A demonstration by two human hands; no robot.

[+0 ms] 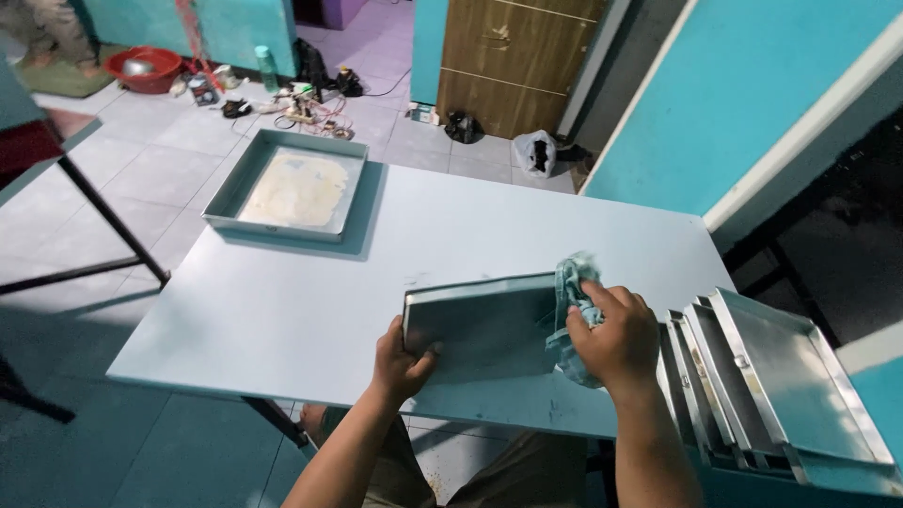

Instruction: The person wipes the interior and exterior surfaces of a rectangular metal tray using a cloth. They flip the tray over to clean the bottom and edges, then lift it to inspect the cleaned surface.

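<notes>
My left hand (403,357) grips the left near edge of a metal baking tray (480,325), which is tilted up off the pale table (301,310) with its underside toward me. My right hand (613,341) presses a crumpled light-blue cloth (570,293) against the tray's right side. Both hands are at the table's near right edge.
Another tray (246,179) with a pale greased inside sits at the table's far left corner. Several stacked metal trays (781,376) lean at my right. A second table (38,141) stands left. Cables, a red basin (143,68) and bags lie on the tiled floor beyond.
</notes>
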